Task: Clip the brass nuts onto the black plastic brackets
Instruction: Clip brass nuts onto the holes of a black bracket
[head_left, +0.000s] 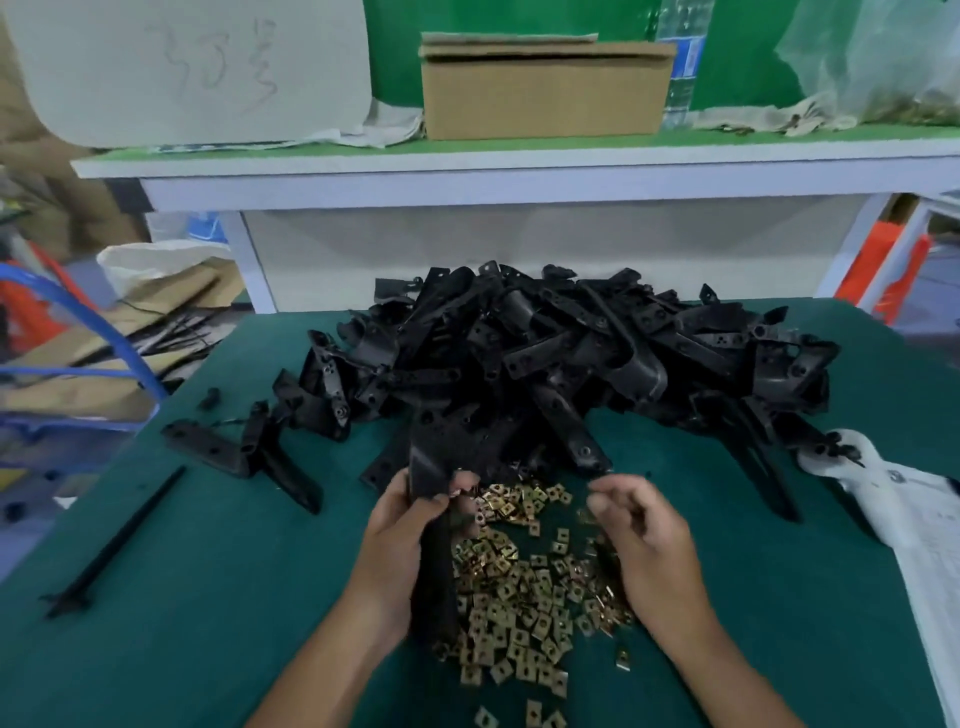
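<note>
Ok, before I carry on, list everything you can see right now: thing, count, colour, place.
Loose brackets: a heap, too many to count, black, far middle of the table.
Held bracket: one, black, in the left hand.
Brass nuts: a scattered pile, brass, between the hands.
Thin rod: one, black, left on the table.
Table: one, dark green top.
Cardboard box: one, brown, on the shelf behind.
Paper sheet: white, right table edge.
Left hand: grips the held bracket.
Right hand: fingers curled over the nuts; whether it pinches one is unclear.
</note>
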